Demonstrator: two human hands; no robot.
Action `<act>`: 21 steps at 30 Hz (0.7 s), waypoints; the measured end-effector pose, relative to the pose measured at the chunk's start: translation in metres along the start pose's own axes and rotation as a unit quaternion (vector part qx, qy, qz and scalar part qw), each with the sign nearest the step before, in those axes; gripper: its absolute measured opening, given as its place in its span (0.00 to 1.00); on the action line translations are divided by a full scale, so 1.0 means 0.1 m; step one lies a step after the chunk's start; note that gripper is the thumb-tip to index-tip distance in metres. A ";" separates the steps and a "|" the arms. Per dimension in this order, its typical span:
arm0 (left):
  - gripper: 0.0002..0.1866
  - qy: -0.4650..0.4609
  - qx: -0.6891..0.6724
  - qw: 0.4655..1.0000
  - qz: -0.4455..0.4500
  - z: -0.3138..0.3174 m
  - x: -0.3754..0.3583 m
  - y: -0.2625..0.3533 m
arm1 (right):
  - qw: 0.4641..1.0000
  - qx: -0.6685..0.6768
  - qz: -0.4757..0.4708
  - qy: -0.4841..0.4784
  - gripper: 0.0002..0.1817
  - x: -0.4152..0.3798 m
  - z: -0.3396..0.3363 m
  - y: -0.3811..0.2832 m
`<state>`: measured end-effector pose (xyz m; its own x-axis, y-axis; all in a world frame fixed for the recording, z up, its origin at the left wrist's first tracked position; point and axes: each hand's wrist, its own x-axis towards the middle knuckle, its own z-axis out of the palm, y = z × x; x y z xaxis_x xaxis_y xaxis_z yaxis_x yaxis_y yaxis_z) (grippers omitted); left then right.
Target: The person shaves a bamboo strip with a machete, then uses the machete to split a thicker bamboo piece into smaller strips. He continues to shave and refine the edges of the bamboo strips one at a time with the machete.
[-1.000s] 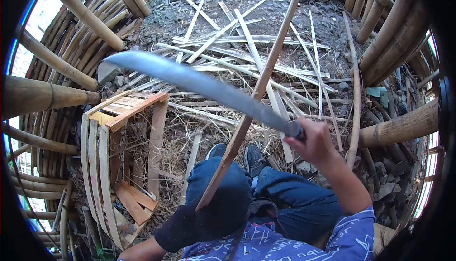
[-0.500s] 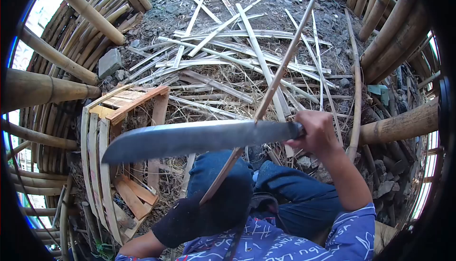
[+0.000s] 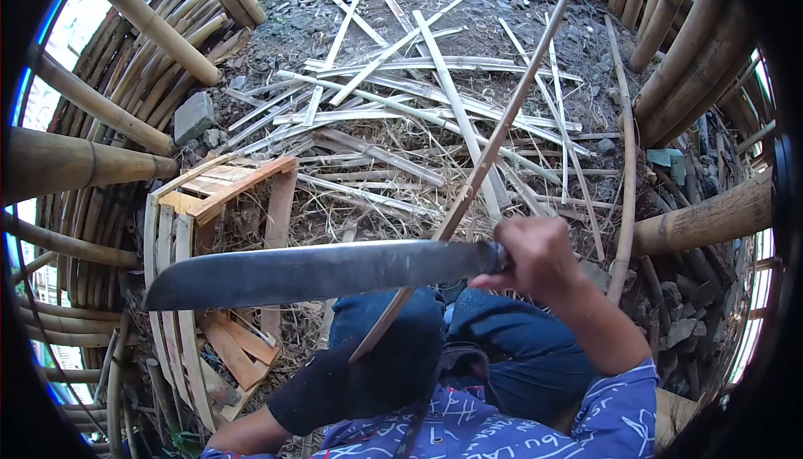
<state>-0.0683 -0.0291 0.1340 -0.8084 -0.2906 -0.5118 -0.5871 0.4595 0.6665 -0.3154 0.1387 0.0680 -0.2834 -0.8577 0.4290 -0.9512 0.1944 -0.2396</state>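
My right hand (image 3: 542,260) is closed round the handle of a machete (image 3: 309,273), whose long wide blade points left, level across my knees. The blade lies across a long bamboo strip (image 3: 493,141) and hides a short part of it. That strip slants from my lap up to the top right. In a dark glove, my left hand (image 3: 330,384) grips its lower end, close to my knee; the fingers are hard to make out against the dark jeans.
Several pale split bamboo strips (image 3: 452,99) lie criss-cross on the ground ahead. A broken wooden crate (image 3: 180,292) stands at left, near a grey block (image 3: 194,116). Thick bamboo poles (image 3: 84,162) flank both sides. Rubble (image 3: 682,329) lies at right.
My right hand and the machete have moved left and down, along the bamboo strip towards my lap. The strip's far end has shifted slightly right; my left hand stays nearly still.
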 end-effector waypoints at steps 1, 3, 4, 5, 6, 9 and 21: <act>0.15 -0.033 -0.017 0.998 -0.047 -0.01 0.00 -0.01 | 1.000 -0.004 0.006 0.014 0.34 0.00 0.04 0.10; 0.16 -0.063 -0.033 0.993 -0.091 -0.06 0.01 0.02 | 0.996 0.008 0.071 0.053 0.32 -0.02 0.04 0.37; 0.16 -0.062 -0.020 0.993 -0.101 -0.10 0.00 0.10 | 0.992 -0.018 0.126 0.008 0.30 -0.08 0.00 0.54; 0.16 -0.060 -0.009 0.992 -0.112 -0.11 -0.01 0.14 | 0.992 -0.024 0.126 0.020 0.30 -0.10 0.00 0.60; 0.16 -0.058 -0.011 0.992 -0.111 -0.09 -0.01 0.11 | 0.991 -0.030 0.127 0.035 0.30 -0.09 0.00 0.62; 0.15 -0.014 -0.192 0.981 0.035 -0.03 0.01 0.01 | 0.983 0.050 0.178 0.020 0.29 -0.12 0.03 0.36; 0.13 -0.013 -0.166 0.986 -0.005 0.00 -0.03 -0.09 | 0.970 -0.017 0.239 0.030 0.24 -0.11 -0.08 0.74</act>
<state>-0.0604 -0.0320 0.1300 -0.8032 -0.2699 -0.5310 -0.5805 0.1549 0.7994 -0.3836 0.1669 0.0526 -0.6987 -0.6365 0.3267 -0.7127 0.5791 -0.3959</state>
